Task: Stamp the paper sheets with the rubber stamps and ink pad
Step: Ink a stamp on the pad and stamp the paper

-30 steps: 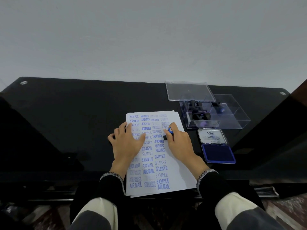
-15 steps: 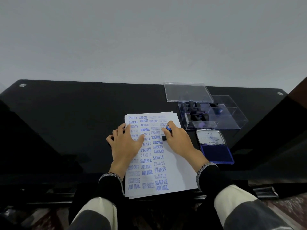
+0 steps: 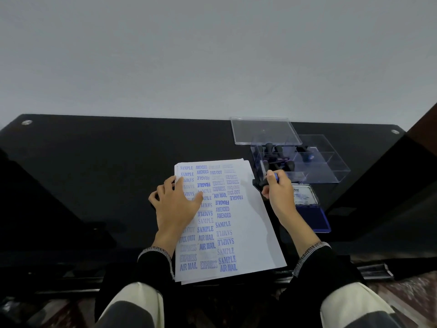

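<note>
Right hand (image 3: 277,192) pinches a stamp (image 3: 269,179) in a curled grip, lifted off the sheets' far right corner, probably heading for more ink. Left hand (image 3: 176,203) lies flat, fingers spread, on the sheets (image 3: 250,233) so they cannot slide on the tabletop (image 3: 94,174). Right of them sits the open ink pad (image 3: 312,216); farther off, the clear box (image 3: 319,166) holds spare stamps.

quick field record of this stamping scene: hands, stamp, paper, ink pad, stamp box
left hand: flat on the paper, holding it down
right hand: grips a stamp
stamp: off the sheet's right edge, near the box
paper sheets: stacked, many blue imprints
ink pad: open, right of the paper
stamp box: clear, lid off behind it
</note>
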### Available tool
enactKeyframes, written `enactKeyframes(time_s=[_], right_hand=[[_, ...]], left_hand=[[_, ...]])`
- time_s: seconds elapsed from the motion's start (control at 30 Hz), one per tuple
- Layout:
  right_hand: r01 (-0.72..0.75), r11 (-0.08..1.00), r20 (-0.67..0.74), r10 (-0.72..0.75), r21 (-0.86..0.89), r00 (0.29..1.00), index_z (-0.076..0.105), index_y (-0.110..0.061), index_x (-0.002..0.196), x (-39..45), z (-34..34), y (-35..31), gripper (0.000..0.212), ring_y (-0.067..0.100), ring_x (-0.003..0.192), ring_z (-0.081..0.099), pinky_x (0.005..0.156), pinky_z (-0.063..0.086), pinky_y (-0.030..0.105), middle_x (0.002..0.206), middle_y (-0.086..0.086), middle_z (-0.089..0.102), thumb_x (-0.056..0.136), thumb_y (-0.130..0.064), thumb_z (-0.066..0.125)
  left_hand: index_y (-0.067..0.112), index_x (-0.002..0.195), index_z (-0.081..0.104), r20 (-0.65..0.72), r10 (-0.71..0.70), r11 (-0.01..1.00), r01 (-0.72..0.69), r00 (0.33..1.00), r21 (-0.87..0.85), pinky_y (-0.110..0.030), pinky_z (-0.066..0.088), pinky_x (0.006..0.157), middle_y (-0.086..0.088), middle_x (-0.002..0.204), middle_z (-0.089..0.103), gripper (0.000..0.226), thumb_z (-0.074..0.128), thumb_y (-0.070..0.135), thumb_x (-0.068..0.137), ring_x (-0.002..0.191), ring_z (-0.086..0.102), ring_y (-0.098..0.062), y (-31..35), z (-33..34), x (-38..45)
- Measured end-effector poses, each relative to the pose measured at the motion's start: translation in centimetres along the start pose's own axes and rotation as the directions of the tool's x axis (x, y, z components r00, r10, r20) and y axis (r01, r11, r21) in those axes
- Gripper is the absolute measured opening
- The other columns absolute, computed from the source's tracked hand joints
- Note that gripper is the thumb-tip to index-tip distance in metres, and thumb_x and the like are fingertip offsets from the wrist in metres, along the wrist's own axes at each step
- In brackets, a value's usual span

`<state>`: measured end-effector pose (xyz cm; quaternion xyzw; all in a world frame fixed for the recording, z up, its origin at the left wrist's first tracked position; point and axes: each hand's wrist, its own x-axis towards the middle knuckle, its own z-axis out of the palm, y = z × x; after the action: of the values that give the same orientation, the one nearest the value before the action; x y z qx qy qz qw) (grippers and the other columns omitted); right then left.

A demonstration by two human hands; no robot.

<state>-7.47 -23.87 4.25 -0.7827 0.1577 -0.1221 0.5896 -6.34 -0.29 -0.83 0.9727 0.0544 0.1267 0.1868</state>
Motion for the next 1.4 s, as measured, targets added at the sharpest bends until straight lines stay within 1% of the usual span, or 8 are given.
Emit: enactKeyframes(time_s=[0.33, 0.47, 0.63, 0.83, 1.07, 1.23, 1.33, 1.4], right_hand=[[0.024, 1.0, -0.005, -0.024, -0.013, 1.0, 0.046, -0.01, 0.085, 0.0, 0.1, -0.3, 0.022, 0.009, 0.055, 0.049, 0.059, 0.041, 0.027, 0.07, 0.011, 0.051, 0.102, -0.022, 0.04], [0.027, 1.0, 0.01, -0.027, 0.008, 1.0, 0.05, -0.007, 0.092, -0.2, 0.3, -0.3, 0.02, 0.011, 0.059, 0.05, 0.064, 0.042, 0.03, 0.071, 0.011, 0.053, 0.101, -0.022, 0.041], [0.07, 0.996, 0.048, -0.073, 0.055, 0.996, 0.049, -0.018, 0.088, -1.9, 0.7, 0.1, 0.015, 0.013, 0.064, 0.053, 0.064, 0.045, 0.024, 0.07, 0.005, 0.058, 0.101, -0.021, 0.043], [0.084, 0.995, 0.024, -0.086, 0.044, 0.996, 0.048, -0.021, 0.086, -3.5, 1.5, 0.6, 0.015, 0.012, 0.067, 0.057, 0.063, 0.045, 0.018, 0.073, 0.006, 0.062, 0.101, -0.02, 0.043], [0.061, 0.994, 0.014, -0.063, 0.089, 0.998, 0.049, -0.015, 0.091, -3.7, 1.9, 0.4, 0.012, 0.012, 0.066, 0.056, 0.067, 0.047, 0.026, 0.073, 0.006, 0.061, 0.101, -0.02, 0.044], [0.049, 0.997, 0.034, -0.051, 0.061, 0.998, 0.046, -0.011, 0.1, -3.8, 1.2, 0.2, 0.013, 0.012, 0.07, 0.058, 0.07, 0.048, 0.027, 0.078, 0.006, 0.064, 0.099, -0.024, 0.048], [0.064, 0.995, -0.003, -0.064, 0.081, 0.998, 0.044, -0.009, 0.101, -3.3, -0.1, -0.8, 0.017, 0.009, 0.069, 0.059, 0.065, 0.046, 0.022, 0.081, 0.007, 0.064, 0.098, -0.025, 0.05], [0.092, 0.989, -0.043, -0.088, 0.114, 0.995, 0.047, -0.009, 0.1, -2.7, -1.3, -1.6, 0.016, 0.005, 0.065, 0.059, 0.061, 0.047, 0.016, 0.082, 0.01, 0.065, 0.098, -0.024, 0.051]], left_hand=[[0.019, 0.135, 0.047, 0.003, -0.001, 1.0, 0.001, 1.0, 0.011, -0.044, 0.02, 0.107, 0.0, 0.144, 0.037, 0.069, 0.052, 0.064, 0.084, 0.125, 0.037, -0.02, 0.1, 0.0, 0.0], [0.019, 0.136, 0.047, 0.005, -0.001, 1.0, 0.001, 1.0, 0.003, -0.044, 0.02, 0.107, 0.0, 0.144, 0.037, 0.068, 0.053, 0.063, 0.084, 0.125, 0.037, -0.02, 0.1, -0.1, 0.0], [0.019, 0.136, 0.047, 0.017, -0.003, 1.0, 0.003, 1.0, 0.007, -0.044, 0.02, 0.106, 0.001, 0.144, 0.037, 0.068, 0.052, 0.064, 0.084, 0.125, 0.037, -0.02, 0.1, -0.2, -0.1], [0.02, 0.137, 0.048, 0.051, 0.008, 1.0, -0.007, 0.999, -0.008, -0.045, 0.019, 0.107, 0.001, 0.147, 0.039, 0.064, 0.052, 0.059, 0.087, 0.128, 0.036, -0.021, 0.4, -0.6, 0.0], [0.017, 0.142, 0.043, 0.138, 0.019, 0.999, -0.014, 0.99, -0.036, -0.044, 0.022, 0.109, -0.001, 0.148, 0.037, 0.06, 0.055, 0.045, 0.09, 0.131, 0.035, -0.024, 1.8, -1.5, 0.9], [0.02, 0.137, 0.044, 0.21, -0.008, 0.985, -0.028, 0.978, 0.168, -0.057, 0.015, 0.111, -0.006, 0.154, 0.023, 0.049, 0.049, 0.036, 0.09, 0.138, 0.023, -0.027, 3.9, -2.1, 1.1], [0.021, 0.132, 0.046, 0.23, 0.05, 0.947, -0.119, 0.972, 0.299, -0.064, 0.006, 0.111, -0.009, 0.157, 0.016, 0.044, 0.054, 0.028, 0.089, 0.145, 0.008, -0.031, 6.2, -2.5, 1.0], [0.023, 0.136, 0.043, 0.25, 0.105, 0.906, -0.196, 0.963, 0.376, -0.066, 0.003, 0.111, -0.008, 0.157, 0.019, 0.049, 0.058, 0.028, 0.089, 0.146, 0.006, -0.031, 8.0, -2.4, 1.0]])
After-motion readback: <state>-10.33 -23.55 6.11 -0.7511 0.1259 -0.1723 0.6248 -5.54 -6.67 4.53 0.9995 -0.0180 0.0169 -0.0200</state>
